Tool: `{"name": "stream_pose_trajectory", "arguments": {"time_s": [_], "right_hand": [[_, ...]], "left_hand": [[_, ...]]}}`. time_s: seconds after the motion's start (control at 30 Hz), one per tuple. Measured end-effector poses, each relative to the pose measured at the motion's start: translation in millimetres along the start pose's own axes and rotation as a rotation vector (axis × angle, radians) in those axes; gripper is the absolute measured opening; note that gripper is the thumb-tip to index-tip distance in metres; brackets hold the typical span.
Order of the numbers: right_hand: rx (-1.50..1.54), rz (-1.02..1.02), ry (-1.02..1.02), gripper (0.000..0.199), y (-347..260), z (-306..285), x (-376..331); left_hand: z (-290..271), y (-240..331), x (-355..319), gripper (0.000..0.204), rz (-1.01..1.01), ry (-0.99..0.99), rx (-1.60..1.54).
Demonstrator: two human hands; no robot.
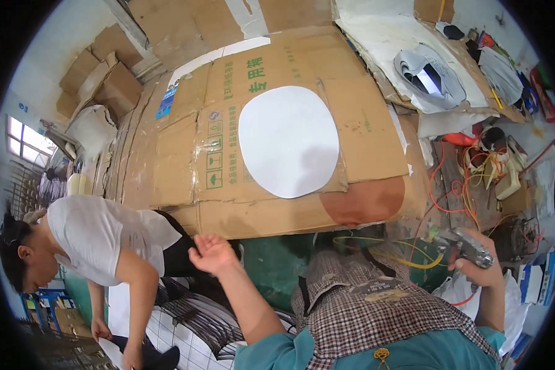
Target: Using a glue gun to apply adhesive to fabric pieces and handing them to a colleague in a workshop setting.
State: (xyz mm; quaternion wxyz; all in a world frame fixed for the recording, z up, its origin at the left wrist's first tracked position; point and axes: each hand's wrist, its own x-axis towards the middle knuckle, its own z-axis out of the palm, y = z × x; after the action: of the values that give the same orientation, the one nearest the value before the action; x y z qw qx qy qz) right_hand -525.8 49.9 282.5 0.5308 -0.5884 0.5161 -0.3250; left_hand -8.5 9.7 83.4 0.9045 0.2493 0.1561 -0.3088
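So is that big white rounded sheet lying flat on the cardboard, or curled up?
Flat. The white rounded sheet lies spread on the brown cardboard, with no lifted edge showing.

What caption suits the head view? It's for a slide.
Right hand grips a metal hand tool, left hand open beside a cardboard-covered table bearing a white oval sheet.

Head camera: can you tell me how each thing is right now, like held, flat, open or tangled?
Left hand: open, palm up, empty.
Right hand: closed around the tool.
Tool: held up, off the table.
White sheet: lying flat on the cardboard.
Cardboard: flattened, spread over the table.
Wires: tangled, loose.
Co-worker: bent over, reaching down.
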Motion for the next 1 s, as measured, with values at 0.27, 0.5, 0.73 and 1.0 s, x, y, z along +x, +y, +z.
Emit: {"name": "stream_pose_trajectory", "arguments": {"time_s": [0.27,0.5,0.73,1.0], "right_hand": [[0.088,-0.01,0.188,0.056,-7,9,26],[0.077,-0.001,0.0,0.055,6,3,40],[0.226,-0.067,0.152,0.053,7,12,81],[0.164,0.015,0.293,0.049,14,-14,63]], "left_hand": [[-34,-113,22,0.007,-0.135,0.041,0.74],[-55,-188,67,0.031,0.279,-0.296,1.764],[-27,-207,40,0.024,0.595,-0.288,2.203],[-13,-211,44,0.016,0.398,-0.306,2.208]]}}
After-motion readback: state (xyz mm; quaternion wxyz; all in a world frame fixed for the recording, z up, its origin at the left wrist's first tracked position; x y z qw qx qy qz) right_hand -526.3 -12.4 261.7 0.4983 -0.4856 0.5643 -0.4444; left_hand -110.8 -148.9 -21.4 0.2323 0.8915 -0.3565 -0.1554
